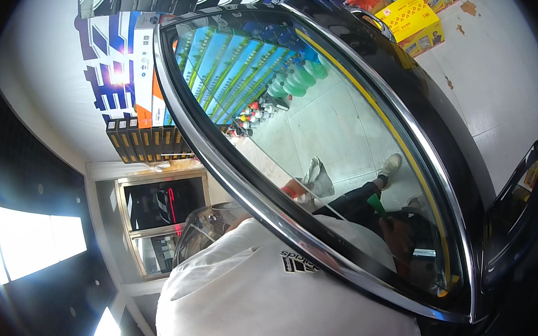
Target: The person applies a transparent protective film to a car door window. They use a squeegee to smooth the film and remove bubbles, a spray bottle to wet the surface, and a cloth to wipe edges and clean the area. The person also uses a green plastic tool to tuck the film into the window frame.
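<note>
A car door window (341,132) in a chrome frame (246,194) stretches across the view, and both my hands show through its glass. My left hand (293,189), with a red band at the wrist, is closed on a crumpled grey cloth (318,178); its fingers are partly hidden. Farther right, in darker glass, my right hand (400,235) grips a green scraper (377,205), its flat blade pointing up. A yellow strip (382,113) runs along the window's right edge. My white shirt (246,282) fills the bottom.
On the right are the black door body (422,88) and a side mirror (514,194). Yellow boxes (410,21) sit on the tiled floor at the top right. Green bottles (297,80) and stacked blue boxes (237,64) show through the glass. Black boxes (145,141) stand at left.
</note>
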Available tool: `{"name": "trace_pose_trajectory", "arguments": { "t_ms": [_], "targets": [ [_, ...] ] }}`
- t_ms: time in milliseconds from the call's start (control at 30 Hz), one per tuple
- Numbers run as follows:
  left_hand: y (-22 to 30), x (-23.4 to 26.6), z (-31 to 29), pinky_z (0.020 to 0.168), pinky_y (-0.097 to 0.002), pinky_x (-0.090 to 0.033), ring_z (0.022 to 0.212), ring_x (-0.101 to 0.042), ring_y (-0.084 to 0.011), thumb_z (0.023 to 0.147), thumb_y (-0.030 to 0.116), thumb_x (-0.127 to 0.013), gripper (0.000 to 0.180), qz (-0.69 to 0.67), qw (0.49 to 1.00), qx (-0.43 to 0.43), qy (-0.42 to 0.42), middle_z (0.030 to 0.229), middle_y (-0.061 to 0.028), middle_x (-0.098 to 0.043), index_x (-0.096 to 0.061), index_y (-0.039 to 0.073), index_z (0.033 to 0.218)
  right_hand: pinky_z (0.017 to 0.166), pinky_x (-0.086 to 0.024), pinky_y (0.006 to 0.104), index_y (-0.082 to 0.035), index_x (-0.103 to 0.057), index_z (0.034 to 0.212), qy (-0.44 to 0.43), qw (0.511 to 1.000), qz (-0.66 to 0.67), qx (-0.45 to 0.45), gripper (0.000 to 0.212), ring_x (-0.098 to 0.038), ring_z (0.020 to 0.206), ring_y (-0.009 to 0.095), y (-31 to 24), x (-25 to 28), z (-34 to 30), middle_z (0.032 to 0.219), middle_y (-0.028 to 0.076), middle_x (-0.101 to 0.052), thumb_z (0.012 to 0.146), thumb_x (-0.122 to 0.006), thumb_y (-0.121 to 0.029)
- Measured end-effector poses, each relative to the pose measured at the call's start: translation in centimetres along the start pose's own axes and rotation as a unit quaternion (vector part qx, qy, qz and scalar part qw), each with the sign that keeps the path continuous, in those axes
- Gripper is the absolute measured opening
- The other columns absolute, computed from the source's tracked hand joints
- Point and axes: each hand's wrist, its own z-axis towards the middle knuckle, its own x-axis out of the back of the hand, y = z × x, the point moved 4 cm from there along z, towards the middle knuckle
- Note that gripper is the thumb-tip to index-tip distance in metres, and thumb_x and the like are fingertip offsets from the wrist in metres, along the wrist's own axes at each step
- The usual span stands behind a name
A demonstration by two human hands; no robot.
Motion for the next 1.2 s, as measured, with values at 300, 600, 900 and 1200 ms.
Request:
{"name": "trace_pose_trajectory", "arguments": {
  "t_ms": [300, 600, 900, 1200],
  "targets": [
    [0.7, 0.2, 1.6, 0.081, -0.039, -0.051, 0.088, -0.068, -0.0248, 0.085, 0.057, -0.069, 0.063, -0.006, 1.0, -0.008, -0.01, 0.098, -0.0155, -0.072, -0.071, 0.0, 0.113, 0.076, -0.051, 0.046, -0.002, -0.07, 0.103, 0.032, 0.998, 0.018, 0.041, 0.041, -0.068, 0.089, 0.042, 0.7, -1.3, 1.3, 0.092, 0.024, -0.069, 0.093, -0.062, -0.041],
    [-3.3, -2.0, 7.3, 0.079, -0.0364, -0.051, 0.086, -0.067, -0.0224, 0.088, 0.048, -0.07, 0.052, -0.142, 0.989, -0.02, 0.032, 0.095, -0.012, -0.073, -0.073, -0.002, 0.102, 0.071, -0.05, 0.0455, -0.002, -0.071, 0.099, 0.063, 0.989, 0.064, 0.115, 0.034, -0.068, 0.083, 0.041, 0.7, -4.2, 2.8, 0.088, 0.026, -0.067, 0.095, -0.062, -0.035],
    [-1.6, 5.6, 19.0, 0.077, -0.0347, -0.051, 0.082, -0.066, -0.0197, 0.092, 0.045, -0.067, 0.048, 0.158, 0.941, -0.295, 0.043, 0.091, -0.0118, -0.072, -0.072, -0.002, 0.099, 0.073, -0.05, 0.043, -0.003, -0.071, 0.103, 0.412, 0.868, 0.132, 0.244, 0.028, -0.068, 0.081, 0.032, 2.2, -13.6, 6.6, 0.086, 0.024, -0.066, 0.098, -0.059, -0.028],
    [11.1, 9.0, 14.1, 0.095, -0.0347, -0.048, 0.108, -0.065, -0.0249, 0.096, 0.055, -0.056, 0.068, 0.045, 0.893, -0.444, -0.061, 0.111, -0.0201, -0.071, -0.064, -0.008, 0.121, 0.067, -0.049, 0.0446, -0.002, -0.064, 0.103, 0.37, 0.906, 0.187, 0.08, 0.036, -0.064, 0.071, 0.038, -2.7, -23.0, 7.8, 0.08, 0.02, -0.067, 0.101, -0.052, -0.036]
  ]
}}
